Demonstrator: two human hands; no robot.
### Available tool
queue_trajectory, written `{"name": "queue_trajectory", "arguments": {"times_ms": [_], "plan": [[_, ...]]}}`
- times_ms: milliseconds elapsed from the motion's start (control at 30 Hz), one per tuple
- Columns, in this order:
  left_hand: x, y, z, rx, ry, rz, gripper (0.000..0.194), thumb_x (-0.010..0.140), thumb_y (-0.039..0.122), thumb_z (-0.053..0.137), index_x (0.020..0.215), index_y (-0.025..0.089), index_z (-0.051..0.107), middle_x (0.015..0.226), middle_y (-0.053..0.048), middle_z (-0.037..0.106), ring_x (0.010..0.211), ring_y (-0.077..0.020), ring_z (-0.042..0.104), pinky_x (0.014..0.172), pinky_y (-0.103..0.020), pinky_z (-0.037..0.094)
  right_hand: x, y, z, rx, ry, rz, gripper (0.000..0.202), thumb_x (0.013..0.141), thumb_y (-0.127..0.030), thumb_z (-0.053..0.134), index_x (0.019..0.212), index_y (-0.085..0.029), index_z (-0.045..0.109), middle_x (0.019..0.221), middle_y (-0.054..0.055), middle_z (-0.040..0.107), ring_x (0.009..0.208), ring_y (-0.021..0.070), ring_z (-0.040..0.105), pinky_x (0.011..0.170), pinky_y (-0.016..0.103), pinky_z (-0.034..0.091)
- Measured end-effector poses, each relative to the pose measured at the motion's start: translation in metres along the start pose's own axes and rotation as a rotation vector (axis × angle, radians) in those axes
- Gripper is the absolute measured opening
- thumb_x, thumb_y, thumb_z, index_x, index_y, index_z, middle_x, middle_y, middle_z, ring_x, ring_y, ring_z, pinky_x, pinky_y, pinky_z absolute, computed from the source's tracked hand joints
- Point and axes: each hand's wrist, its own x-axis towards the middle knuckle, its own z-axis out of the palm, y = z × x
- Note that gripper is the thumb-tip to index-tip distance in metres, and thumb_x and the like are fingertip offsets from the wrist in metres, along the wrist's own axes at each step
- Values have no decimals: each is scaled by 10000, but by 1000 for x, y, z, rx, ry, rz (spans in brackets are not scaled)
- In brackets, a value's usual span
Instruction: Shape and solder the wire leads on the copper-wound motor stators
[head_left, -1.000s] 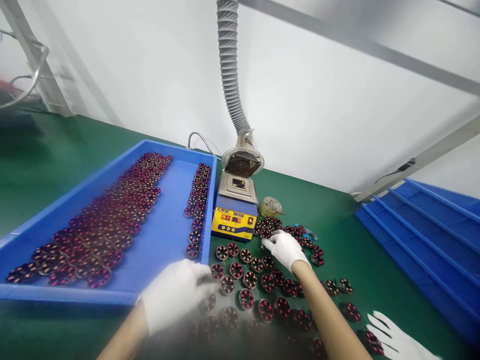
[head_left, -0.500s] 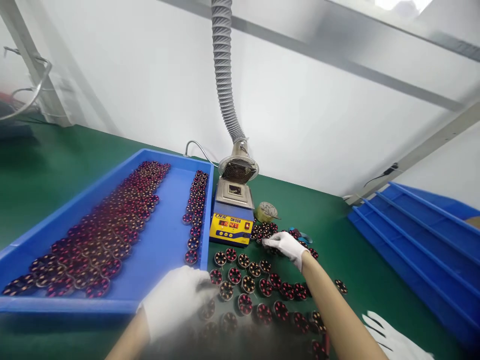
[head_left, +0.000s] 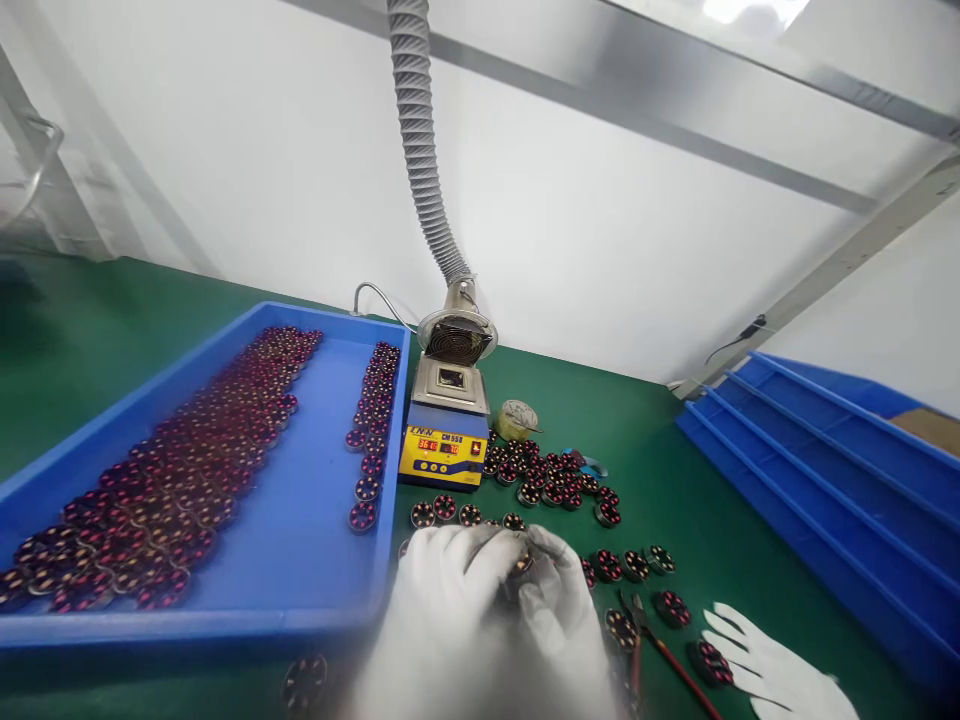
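Observation:
My two white-gloved hands are together over the green bench, low in the middle of the head view. A small round motor stator (head_left: 523, 565) with copper windings is pinched between them. My left hand (head_left: 450, 595) has its fingers curled against it from the left. My right hand (head_left: 561, 600) grips it from the right with bent fingers. Most of the stator is hidden by the gloves. Just beyond the hands stand loose stators (head_left: 470, 515). More stators (head_left: 606, 566) lie to the right, near red-handled cutting pliers (head_left: 651, 638).
A blue tray (head_left: 322, 590) full of stators is at left. Behind the hands stands a yellow-and-blue solder pot (head_left: 444, 445) under a fume hose (head_left: 416, 130). A small round tub (head_left: 516, 420), a spare white glove (head_left: 772, 665) and a blue crate (head_left: 825, 510) are further right.
My right hand has come back from the stator cluster by the solder pot. My left hand has moved right to meet it, and a stator is now between them.

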Motion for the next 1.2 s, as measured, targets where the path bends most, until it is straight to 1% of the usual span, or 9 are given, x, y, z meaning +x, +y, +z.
{"name": "queue_trajectory", "arguments": {"times_ms": [67, 233, 367, 567, 633, 733, 933, 1067, 1200], "plan": [[-1, 0, -4, -78, 2, 28, 266, 837, 163, 484, 1098, 210, 480, 951, -61, 674, 805, -218, 628, 679, -365, 497, -2, -3, -4, -61, -76, -46, 317, 689, -416, 654, 975, -282, 625, 979, 68, 631, 865, 254, 619, 702, 385, 537], [1, 0, -22, -244, -146, 13, 142, 885, 225, 476, 1023, 235, 511, 908, -10, 665, 814, -152, 614, 714, -289, 480, 4, -33, -20, -231, -332, -86, 161, 718, -357, 631, 857, -292, 681, 815, 39, 612, 721, 215, 598, 593, 341, 524], [3, 3, -24, -56, -98, 163, 143, 904, 201, 407, 965, 196, 537, 921, -16, 691, 787, -156, 628, 710, -313, 446, 7, -45, -12, -224, -258, -144, 86, 741, -208, 638, 675, -261, 655, 723, 10, 587, 729, 171, 578, 628, 282, 485], [7, 6, -28, 142, 2, 214, 166, 907, 206, 390, 916, 188, 555, 892, -16, 715, 767, -169, 647, 700, -325, 429, 9, -39, -10, 204, 41, -36, 202, 841, -432, 485, 773, -309, 630, 739, -7, 577, 745, 161, 604, 718, 356, 526], [8, 7, -30, 134, 35, 187, 159, 904, 215, 406, 891, 191, 563, 840, -13, 712, 751, -169, 639, 682, -319, 426, 6, -36, -9, 189, 3, 4, 201, 739, -459, 615, 840, -289, 654, 813, 25, 624, 787, 202, 625, 724, 380, 534], [4, 6, -27, 98, 70, 152, 143, 886, 183, 436, 921, 188, 574, 853, -26, 691, 806, -192, 610, 724, -340, 420, -3, -31, 1, 111, -133, 107, 416, 612, -478, 720, 955, -251, 656, 849, 72, 656, 762, 247, 638, 660, 392, 543], [-2, -1, -23, -363, -163, -75, 181, 831, 200, 591, 1006, 243, 578, 1017, -33, 631, 959, -194, 548, 823, -329, 436, -13, -29, 16, 216, -135, 352, 461, 618, -496, 705, 977, -213, 641, 847, 77, 666, 756, 232, 635, 660, 361, 531], [7, -5, -28, -637, -110, -313, 122, 828, 144, 565, 751, 213, 631, 805, 7, 649, 821, -155, 586, 779, -277, 454, -15, -38, 18, 490, -127, 551, 414, 593, -387, 767, 943, -190, 662, 872, 86, 671, 736, 212, 631, 710, 364, 519], [10, -7, -37, -676, -40, -586, 79, 810, 215, 577, 802, 235, 653, 897, 8, 659, 891, -157, 595, 793, -253, 463, -18, -45, 17, 574, -112, 604, 347, 659, -416, 720, 932, -207, 678, 858, 86, 681, 719, 221, 640, 706, 400, 523]]}}
